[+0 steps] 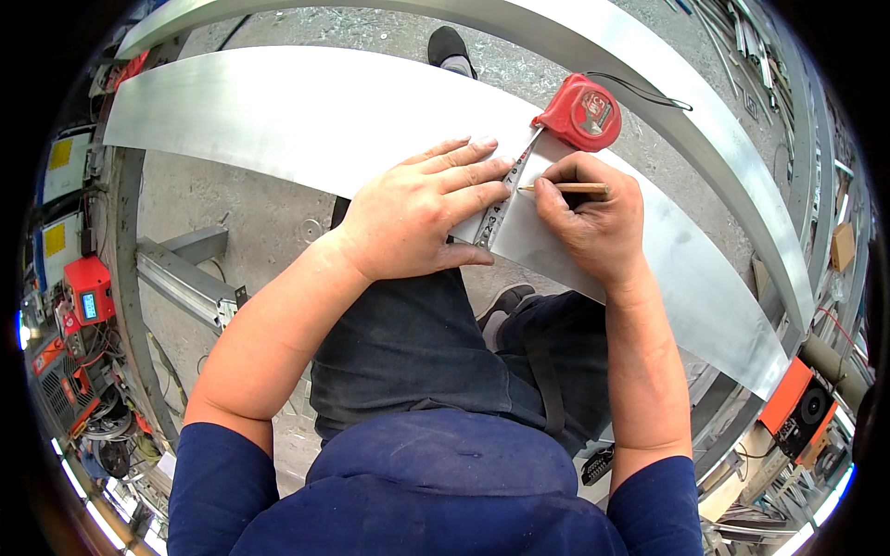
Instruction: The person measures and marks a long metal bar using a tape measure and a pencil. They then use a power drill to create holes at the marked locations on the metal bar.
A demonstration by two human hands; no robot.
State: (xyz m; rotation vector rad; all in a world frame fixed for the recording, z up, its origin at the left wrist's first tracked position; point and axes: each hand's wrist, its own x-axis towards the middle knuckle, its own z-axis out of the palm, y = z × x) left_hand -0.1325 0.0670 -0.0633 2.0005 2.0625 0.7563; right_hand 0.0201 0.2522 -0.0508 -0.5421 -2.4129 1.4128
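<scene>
Silvery metal, a long strip (269,102) stretches from left to right, with a red tape measure (582,113) at its far edge and the tape blade (492,221) laid across it, long axis slanting from far right to near left. From the left, the left hand (417,208) lies spread and grasping nothing, its fingertips at the blade; from the right, the right hand (598,218) pinches a pencil (586,188), whose tip points left, just beside the blade's right edge, contact unclear.
</scene>
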